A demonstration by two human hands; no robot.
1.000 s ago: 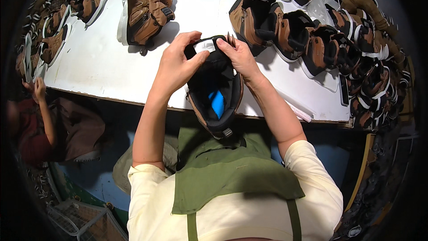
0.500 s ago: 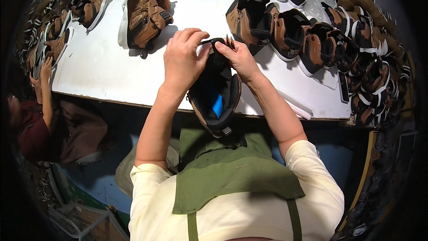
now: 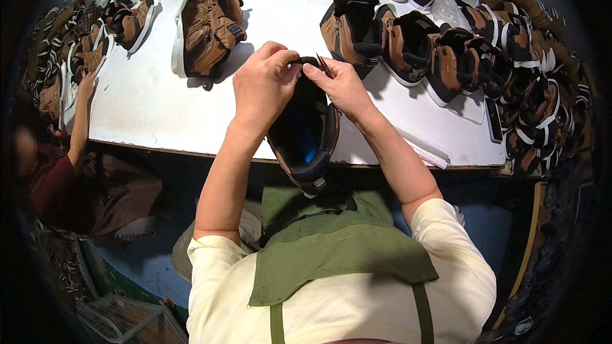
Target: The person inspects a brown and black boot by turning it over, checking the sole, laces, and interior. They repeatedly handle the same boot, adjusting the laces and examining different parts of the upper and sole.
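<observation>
A black and brown shoe [image 3: 299, 167] is held between my hands over the table's near edge, its heel toward me and its opening facing up. Deep inside it a patch of blue [image 3: 310, 153] shows. My left hand [image 3: 262, 88] is closed, thumb and fingertips pinching the black upper edge at the shoe's far end. On the same edge presses the thumb of my right hand [image 3: 347, 91], its fingers hidden behind. A dark, thin pointed tool, possibly tweezers or snips [image 3: 324, 65], sticks up from the right hand's fingers.
A brown shoe pair [image 3: 207, 28] lies on the white table [image 3: 140, 105] at left. Rows of shoes [image 3: 408, 44] stand at right, beside a heaped pile [image 3: 539, 99]. A phone-like dark slab [image 3: 493, 121] lies near the right edge. At far left, a co-worker's arm [image 3: 81, 111] reaches toward shoes.
My left fingers have drawn down into a tighter pinch on the shoe's edge. The shoe's heel has swung slightly left. The co-worker's arm has shifted right.
</observation>
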